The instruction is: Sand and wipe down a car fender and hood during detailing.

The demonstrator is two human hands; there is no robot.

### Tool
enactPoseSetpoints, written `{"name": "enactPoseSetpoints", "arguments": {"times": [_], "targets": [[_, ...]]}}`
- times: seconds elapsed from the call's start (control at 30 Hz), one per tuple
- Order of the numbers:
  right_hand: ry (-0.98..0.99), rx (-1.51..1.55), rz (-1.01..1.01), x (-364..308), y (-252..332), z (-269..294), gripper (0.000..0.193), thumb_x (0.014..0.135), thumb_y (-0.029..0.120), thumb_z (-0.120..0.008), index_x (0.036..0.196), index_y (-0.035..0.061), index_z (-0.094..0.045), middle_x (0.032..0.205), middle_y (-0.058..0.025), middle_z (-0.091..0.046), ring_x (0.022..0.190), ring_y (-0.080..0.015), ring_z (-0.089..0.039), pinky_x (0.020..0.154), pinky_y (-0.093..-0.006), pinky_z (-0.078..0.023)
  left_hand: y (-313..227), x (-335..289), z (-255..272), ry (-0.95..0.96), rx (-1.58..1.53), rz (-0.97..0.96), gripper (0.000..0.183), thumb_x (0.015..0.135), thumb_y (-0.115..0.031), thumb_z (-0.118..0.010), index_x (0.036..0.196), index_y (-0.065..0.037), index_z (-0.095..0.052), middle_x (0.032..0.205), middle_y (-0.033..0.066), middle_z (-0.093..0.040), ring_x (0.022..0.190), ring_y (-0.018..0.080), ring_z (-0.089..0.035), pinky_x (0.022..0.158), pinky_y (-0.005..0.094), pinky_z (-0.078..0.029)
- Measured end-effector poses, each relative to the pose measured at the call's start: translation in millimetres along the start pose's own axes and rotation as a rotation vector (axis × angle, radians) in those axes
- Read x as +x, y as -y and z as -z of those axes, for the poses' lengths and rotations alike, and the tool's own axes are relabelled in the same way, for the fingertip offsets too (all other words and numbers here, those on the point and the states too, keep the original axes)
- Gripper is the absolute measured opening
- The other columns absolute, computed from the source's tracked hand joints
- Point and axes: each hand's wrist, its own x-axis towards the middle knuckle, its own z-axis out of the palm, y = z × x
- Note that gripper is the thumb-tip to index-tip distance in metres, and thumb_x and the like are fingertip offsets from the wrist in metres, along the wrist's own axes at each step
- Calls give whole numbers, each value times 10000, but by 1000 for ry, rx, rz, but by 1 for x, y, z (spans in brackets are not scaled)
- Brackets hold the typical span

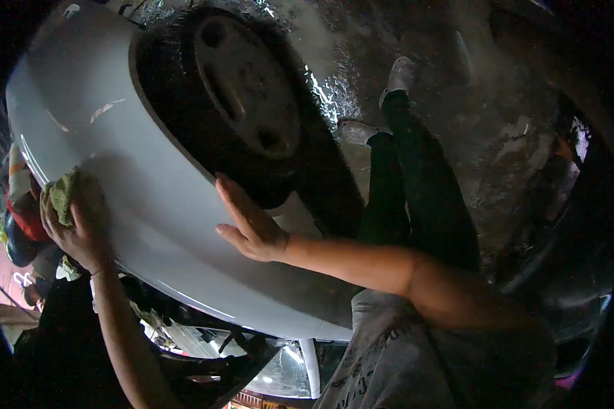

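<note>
My left hand [80, 235] is closed round a green cloth [63, 196] and presses it against the white car fender [164, 204] at its upper edge. Part of the cloth is hidden behind my fingers. My right hand [256, 228] lies near the rim of the wheel arch, its fingers stretched out and holding nothing. Whether its palm touches the panel, I cannot tell. Beyond that hand sits the dark wheel [249, 85] inside the arch.
Wet, dark ground [498, 82] spreads to the right of the wheel, where my legs and shoes [358, 131] show. Windscreen glass [283, 375] appears at the lower edge. A red and black object [26, 218] is at the far left, past the fender.
</note>
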Motion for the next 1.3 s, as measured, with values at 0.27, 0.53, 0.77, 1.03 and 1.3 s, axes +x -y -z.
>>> {"name": "enactPoseSetpoints", "arguments": {"times": [0.27,0.53,0.77,1.03,1.3], "targets": [[-49,20,16,78,11,0,710,1024,217,-522,1540,-105,-154,1598,-312,-209,1510,-411,-191,1238,-433,-157,-16,-1,2,-19,-87,158,490,892,-271,-645,1296,-1,-581,1403,201,-531,1341,376,-457,1139,466,-342],[-98,82,-43,216,27,2,660,1021,243,-518,1483,-138,-242,1562,-332,-258,1483,-410,-249,1220,-425,-203,-16,0,5,-66,-92,77,453,872,-272,-670,1239,-16,-604,1380,224,-545,1285,420,-508,1084,502,-396],[-213,97,-195,348,-17,2,586,956,334,-556,1316,-113,-436,1313,-302,-527,1239,-394,-509,1050,-455,-393,-25,4,4,-55,-123,120,483,837,-240,-671,1274,-48,-592,1446,228,-483,1312,429,-480,1085,516,-390],[-16,457,-489,430,-38,19,449,969,349,-539,1156,-59,-548,1139,-231,-614,1110,-295,-582,951,-428,-453,-38,10,6,-41,-225,218,498,791,-204,-680,1260,-59,-594,1457,235,-456,1320,432,-466,1093,511,-378],[-230,111,-168,367,-29,-6,733,1013,385,-497,1495,-119,-268,1555,-338,-286,1478,-402,-272,1205,-426,-240,-34,6,7,-62,-181,176,491,793,-194,-673,1255,-47,-592,1430,252,-475,1315,429,-468,1093,506,-377]]}}
